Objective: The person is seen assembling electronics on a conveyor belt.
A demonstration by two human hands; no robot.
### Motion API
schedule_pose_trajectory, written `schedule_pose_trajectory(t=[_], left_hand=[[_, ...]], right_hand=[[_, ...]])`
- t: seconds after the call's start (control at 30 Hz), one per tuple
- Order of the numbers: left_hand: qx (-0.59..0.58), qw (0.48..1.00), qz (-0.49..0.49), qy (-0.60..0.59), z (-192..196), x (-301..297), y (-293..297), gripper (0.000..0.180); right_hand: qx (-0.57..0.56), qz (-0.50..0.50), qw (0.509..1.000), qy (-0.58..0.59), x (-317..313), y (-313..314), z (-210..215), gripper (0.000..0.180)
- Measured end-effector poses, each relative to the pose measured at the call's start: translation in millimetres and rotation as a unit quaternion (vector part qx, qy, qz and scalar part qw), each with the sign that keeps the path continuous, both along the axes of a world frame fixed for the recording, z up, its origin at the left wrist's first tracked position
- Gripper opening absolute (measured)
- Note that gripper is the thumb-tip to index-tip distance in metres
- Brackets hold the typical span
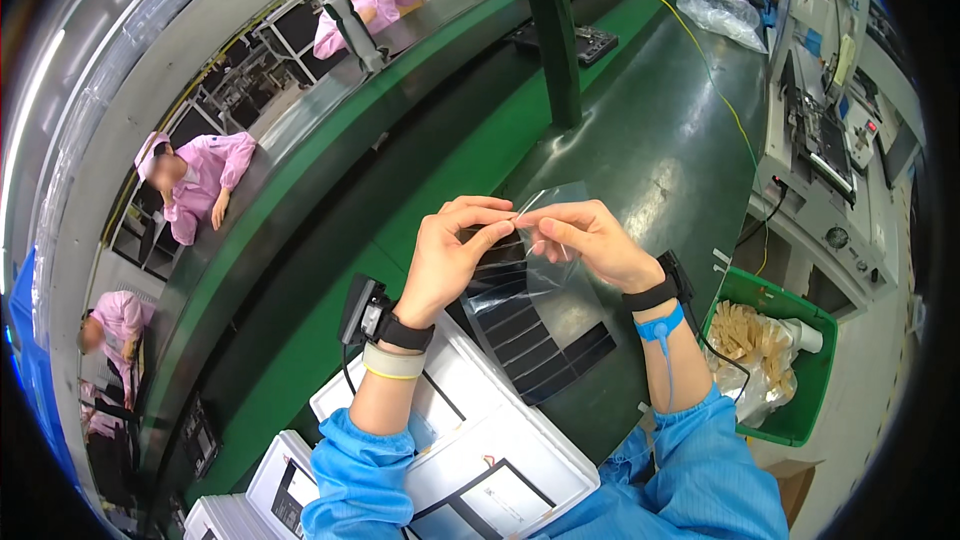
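Above the dark green bench, my left hand (452, 252) and my right hand (597, 243) meet with their fingertips almost touching. Between them they pinch a thin clear plastic film (548, 275), which hangs below the fingers and spreads behind my right hand. Whether it is a bag or a single sheet is hard to tell. Beneath the film lies a clear sheet with rows of black rectangular pieces (530, 342). A white foam tray (545, 440) with black-edged flat parts in it sits close in front of me, under my left forearm.
To the right stands a green bin (822, 370) of crumpled plastic and tan scraps. A green post (553, 40) rises from the bench, with a yellow cable (705, 60) beyond. More white trays (235, 515) are at lower left. People in pink (205, 175) sit across the line.
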State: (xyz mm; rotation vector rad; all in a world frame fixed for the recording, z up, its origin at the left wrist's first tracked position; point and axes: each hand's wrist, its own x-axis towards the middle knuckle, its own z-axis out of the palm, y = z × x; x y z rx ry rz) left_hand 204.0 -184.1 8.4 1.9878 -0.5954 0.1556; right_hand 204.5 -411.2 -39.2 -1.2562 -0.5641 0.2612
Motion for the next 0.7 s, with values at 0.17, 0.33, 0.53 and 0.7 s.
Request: schedule_pose_trajectory(t=[0.17,0.33,0.53,0.7], left_hand=[[-0.153,0.975,0.118,0.111,-10.7,0.6,5.3,0.019],[-0.337,0.932,0.136,-0.011,26.9,3.7,34.4,0.032],[0.075,0.99,0.009,-0.118,66.5,-65.4,67.1,0.093],[0.221,0.959,0.013,-0.176,58.8,-136.7,91.3,0.106]], right_hand=[[0.005,-0.002,0.999,0.047,-2.9,7.5,3.7,0.027],[-0.036,-0.126,0.987,0.09,12.1,2.7,-26.4,0.023],[-0.455,-0.418,0.745,-0.252,3.3,14.4,-45.8,0.081],[-0.124,-0.016,0.992,-0.003,-62.4,59.6,33.8,0.024]])
